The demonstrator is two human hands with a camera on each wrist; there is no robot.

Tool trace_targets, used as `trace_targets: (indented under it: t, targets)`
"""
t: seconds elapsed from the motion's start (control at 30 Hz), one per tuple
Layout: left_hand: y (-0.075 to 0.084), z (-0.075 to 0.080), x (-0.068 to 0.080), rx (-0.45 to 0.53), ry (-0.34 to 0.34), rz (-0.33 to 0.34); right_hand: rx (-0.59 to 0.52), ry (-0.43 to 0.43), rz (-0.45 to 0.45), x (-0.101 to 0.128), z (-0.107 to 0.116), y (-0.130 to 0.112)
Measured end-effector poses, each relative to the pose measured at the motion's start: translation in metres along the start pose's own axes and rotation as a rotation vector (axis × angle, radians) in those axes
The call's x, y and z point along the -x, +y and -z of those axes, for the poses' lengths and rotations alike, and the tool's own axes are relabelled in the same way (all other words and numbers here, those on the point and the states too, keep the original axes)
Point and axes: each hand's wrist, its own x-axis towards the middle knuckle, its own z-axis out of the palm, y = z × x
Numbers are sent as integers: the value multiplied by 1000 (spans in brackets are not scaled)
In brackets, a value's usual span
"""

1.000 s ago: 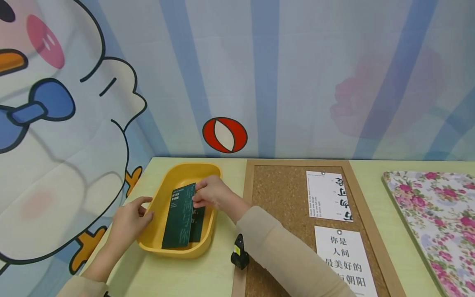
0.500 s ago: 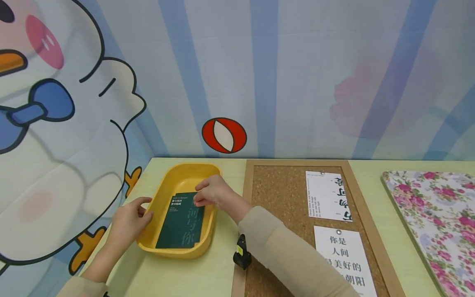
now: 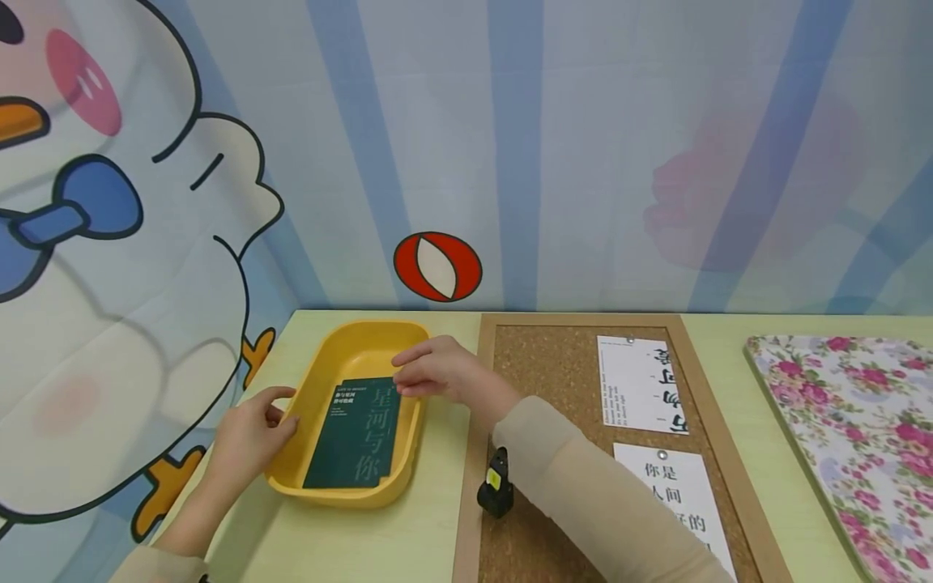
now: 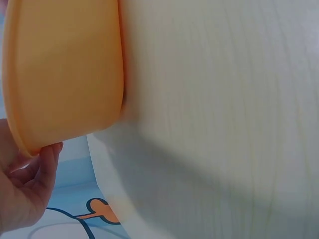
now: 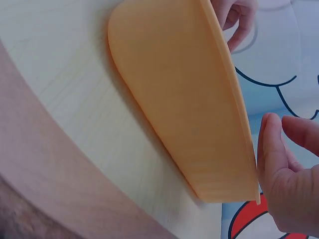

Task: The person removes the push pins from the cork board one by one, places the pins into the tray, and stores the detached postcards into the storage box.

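Lying flat in yellow tray [image 3: 331, 360], green booklet [image 3: 355, 433] just beneath released right hand [image 3: 437, 371], left hand [image 3: 249, 438] grasping tray rim

A pale green table [image 3: 430, 534] with a light wood grain carries everything. A yellow tray [image 3: 342, 356] lies on it, between the left hand [image 3: 251, 437] and the right hand [image 3: 445, 374]. Just right of the right hand lies a cork board [image 3: 554, 380] with a wooden frame. Further right lies a floral board [image 3: 853, 421].
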Motion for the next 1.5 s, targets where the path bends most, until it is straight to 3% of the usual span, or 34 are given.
trace_targets:
  t: [0.17, 0.47, 0.7, 0.93, 1.2, 1.5]
  targets:
    - [-1, 0, 0, -4, 6, -14, -75, 18, -21, 3, 10, -3]
    - [8, 6, 0, -31, 18, -13, -68, 26, -44, 14, 35, -9]
    - [19, 14, -3, -43, 90, -109, -68, 14, -21, 27, 61, -15]
    - [37, 15, 1, -16, 101, -143, -85, -34, 42, 41, 83, -12]
    - [69, 12, 10, 26, 127, -264, -55, -79, 68, 62, 106, -11]
    - [112, 1, 29, 61, 110, -559, -13, -68, 83, 92, 146, 0]
